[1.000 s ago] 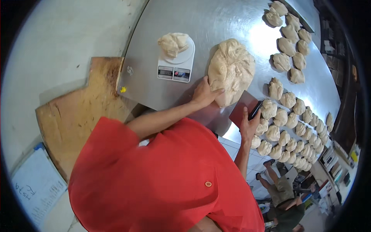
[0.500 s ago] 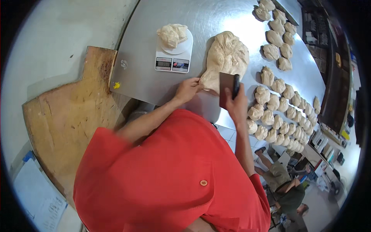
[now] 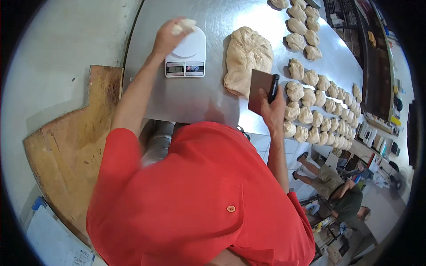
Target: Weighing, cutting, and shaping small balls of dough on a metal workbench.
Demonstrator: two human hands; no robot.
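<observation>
My left hand (image 3: pixel 167 39) is over the kitchen scale's plate, closed round a pale piece of dough (image 3: pixel 184 26). The hand hides part of that piece, and whether it still touches the plate I cannot tell. The scale (image 3: pixel 188 52) is white, with a round plate and a small display. In my right hand (image 3: pixel 272 107) is a dough scraper (image 3: pixel 260 90), gripped by its black handle with the flat blade upright. A large mass of dough (image 3: pixel 249 55) lies between the scale and the scraper, touched by neither hand.
Several rows of dough pieces (image 3: pixel 319 98) cover the right side of the metal table (image 3: pixel 191 102). A wooden board (image 3: pixel 66 142) stands along the left wall. Across the room on the right, a person (image 3: pixel 339 188) sits beside cluttered desks.
My left hand has left the near edge of the large dough, reached up to the scale and taken hold of the piece there. My right hand keeps the scraper near the large dough.
</observation>
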